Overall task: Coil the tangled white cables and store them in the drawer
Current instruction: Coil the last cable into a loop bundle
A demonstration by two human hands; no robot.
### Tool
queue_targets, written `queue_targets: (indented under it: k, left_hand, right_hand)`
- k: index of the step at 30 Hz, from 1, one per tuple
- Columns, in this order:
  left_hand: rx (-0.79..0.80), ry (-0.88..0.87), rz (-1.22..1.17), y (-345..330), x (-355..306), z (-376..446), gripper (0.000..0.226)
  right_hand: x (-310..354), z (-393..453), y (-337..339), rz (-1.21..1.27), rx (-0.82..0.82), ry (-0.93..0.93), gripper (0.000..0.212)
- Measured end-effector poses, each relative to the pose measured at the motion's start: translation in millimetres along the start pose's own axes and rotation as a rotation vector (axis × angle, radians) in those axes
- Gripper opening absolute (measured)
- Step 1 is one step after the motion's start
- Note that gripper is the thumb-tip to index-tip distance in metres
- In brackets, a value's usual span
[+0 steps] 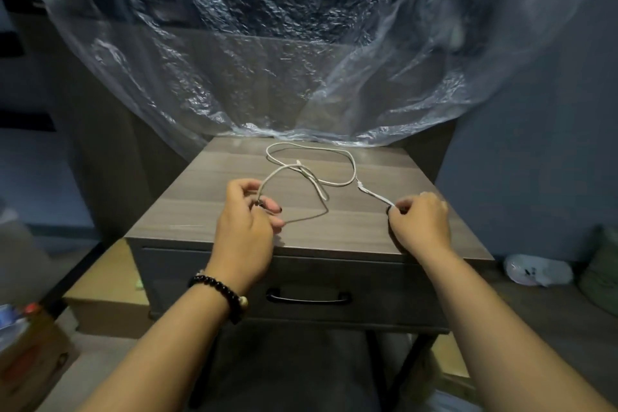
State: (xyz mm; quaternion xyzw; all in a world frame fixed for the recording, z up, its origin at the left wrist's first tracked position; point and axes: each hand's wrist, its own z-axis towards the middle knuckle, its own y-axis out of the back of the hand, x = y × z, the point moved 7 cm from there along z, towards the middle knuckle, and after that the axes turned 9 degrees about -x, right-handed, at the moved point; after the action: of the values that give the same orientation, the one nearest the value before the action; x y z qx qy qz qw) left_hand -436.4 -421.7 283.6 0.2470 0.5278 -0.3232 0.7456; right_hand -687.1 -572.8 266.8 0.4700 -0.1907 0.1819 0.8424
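- White cable on worktop, loosely looped, ends pinched in left hand and right hand fingers.
- Step: untangling; coiling next, drawer closed.

No writing, label, brand, number or sign can be read anywhere. The box on the floor, left of and below the left hand, has coloured patches on top, but they are too blurred to make out as letters. The white bag on the floor, right of the right hand, bears a few dark marks, too small and soft to read.
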Motion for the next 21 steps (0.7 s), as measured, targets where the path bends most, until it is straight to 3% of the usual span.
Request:
queue_targets:
  k: [6,10,13,18,21]
  left_hand:
    - [0.025,0.149,-0.011,12,8,-59,0.021]
    - [0.166,0.16,-0.048,4,0,-74,0.03]
    - [0.26,0.155,-0.065,-1,-9,-76,0.029]
    - [0.31,0.259,-0.257,-4,-25,-76,0.021]
    - [0.347,0.36,-0.485,-4,-38,-79,0.026]
  right_hand:
    - [3,-37,21,-0.008,-0.019,0.017,0.026]
    - [15,-49,44,0.384,-0.061,0.094,0.041]
    - [48,-69,73,0.651,-0.09,0.234,0.035]
    - [96,-112,68,0.802,0.243,0.416,0.039]
    - [108,-121,53,0.823,0.28,0.446,0.036]
